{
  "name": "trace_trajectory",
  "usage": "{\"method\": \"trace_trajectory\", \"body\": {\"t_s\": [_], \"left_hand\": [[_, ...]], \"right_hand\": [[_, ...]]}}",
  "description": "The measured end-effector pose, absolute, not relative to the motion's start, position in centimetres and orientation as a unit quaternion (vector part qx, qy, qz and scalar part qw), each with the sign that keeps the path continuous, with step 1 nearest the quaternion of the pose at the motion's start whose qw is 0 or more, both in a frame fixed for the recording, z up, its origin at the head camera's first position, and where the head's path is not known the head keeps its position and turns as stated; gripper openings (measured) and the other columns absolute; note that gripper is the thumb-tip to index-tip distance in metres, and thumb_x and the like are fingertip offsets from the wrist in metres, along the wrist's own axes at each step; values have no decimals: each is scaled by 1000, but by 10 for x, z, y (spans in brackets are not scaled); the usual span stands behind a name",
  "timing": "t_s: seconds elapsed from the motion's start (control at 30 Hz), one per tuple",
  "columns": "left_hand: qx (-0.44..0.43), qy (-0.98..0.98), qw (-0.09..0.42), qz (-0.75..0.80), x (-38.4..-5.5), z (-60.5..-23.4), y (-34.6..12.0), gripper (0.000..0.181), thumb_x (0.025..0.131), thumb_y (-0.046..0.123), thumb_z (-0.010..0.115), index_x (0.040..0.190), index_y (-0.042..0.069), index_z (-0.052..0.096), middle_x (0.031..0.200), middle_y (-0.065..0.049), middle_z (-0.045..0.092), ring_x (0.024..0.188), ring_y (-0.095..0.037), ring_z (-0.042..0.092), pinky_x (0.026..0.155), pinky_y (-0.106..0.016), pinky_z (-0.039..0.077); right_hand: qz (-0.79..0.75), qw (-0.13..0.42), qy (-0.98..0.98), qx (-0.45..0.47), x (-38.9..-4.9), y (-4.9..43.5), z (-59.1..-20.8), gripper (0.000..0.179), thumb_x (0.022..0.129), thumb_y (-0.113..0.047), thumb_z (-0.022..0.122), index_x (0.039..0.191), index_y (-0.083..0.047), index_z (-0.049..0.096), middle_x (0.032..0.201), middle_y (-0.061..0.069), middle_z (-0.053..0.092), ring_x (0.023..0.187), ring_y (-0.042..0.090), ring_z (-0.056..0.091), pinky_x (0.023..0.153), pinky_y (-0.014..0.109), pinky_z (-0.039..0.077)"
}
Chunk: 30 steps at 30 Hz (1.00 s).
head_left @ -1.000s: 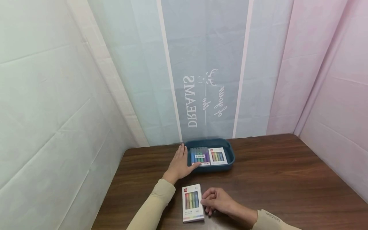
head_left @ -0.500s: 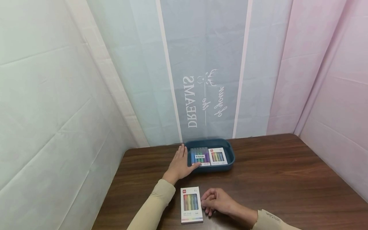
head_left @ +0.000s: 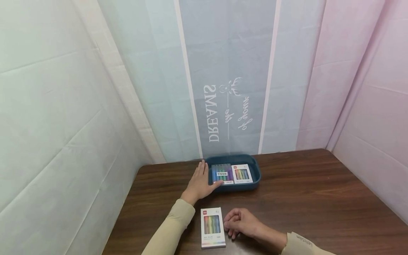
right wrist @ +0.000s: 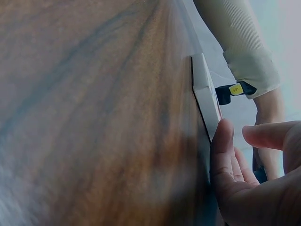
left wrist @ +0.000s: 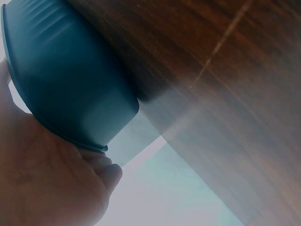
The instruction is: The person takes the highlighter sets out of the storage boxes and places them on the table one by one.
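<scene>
A white box with a window onto rainbow-coloured pens lies flat on the table near me. My right hand rests just right of it, fingers loosely bent and holding nothing. In the right wrist view its thumb and fingertips stand apart beside the end of the white box. Farther back is a blue plastic tray. My left hand lies along its left rim, fingers straight and thumb stretched over the near rim. From the left wrist, the tray's outer wall shows above the palm.
Inside the tray, a clear pack of coloured pens lies beside a smaller white pen box. The brown wooden table meets a printed curtain at the back, and pale cloth sheets hang on both sides.
The white box has settled flat, a little farther left and toward me, out of my right fingers. Both hands have stayed almost where they were.
</scene>
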<state>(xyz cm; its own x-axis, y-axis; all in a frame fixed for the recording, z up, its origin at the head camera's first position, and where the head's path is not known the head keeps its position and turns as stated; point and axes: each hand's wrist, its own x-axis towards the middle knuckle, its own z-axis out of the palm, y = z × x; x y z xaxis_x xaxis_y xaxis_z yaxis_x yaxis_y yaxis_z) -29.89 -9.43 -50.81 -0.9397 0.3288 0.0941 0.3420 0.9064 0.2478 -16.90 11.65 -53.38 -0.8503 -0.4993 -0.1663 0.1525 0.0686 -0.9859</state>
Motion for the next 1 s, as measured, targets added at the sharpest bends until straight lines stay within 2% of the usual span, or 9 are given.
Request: {"method": "trace_trajectory", "body": {"t_s": [0.4, 0.67, 1.0], "left_hand": [[-171, -976, 22, -131, -300, -507, -94, 114, 86, 86, 34, 160, 2, 13, 168, -14, 2, 155, -26, 3, 124, -41, 13], [-170, -977, 22, -128, -301, -508, -93, 116, 85, 88, 33, 160, 2, 11, 168, -14, 2, 155, -26, 2, 124, -40, 12], [-168, -977, 23, -129, -301, -507, -92, 115, 86, 86, 35, 160, 0, 11, 168, -15, 3, 155, -27, 3, 124, -41, 13]], "right_hand": [[-633, 210, 732, -140, -179, 130, -518, 23, 94, -12, 70, 106, 6, 62, 84, 17, 71, 67, 22, 68, 60, 39, 59], [-612, 176, 756, -154, -191, 144, -504, 22, 95, -15, 69, 104, 5, 64, 84, 20, 70, 68, 25, 68, 65, 51, 59], [-595, 145, 774, -163, -202, 157, -485, 24, 96, -16, 68, 107, 5, 64, 90, 22, 71, 72, 28, 69, 67, 44, 61]]}}
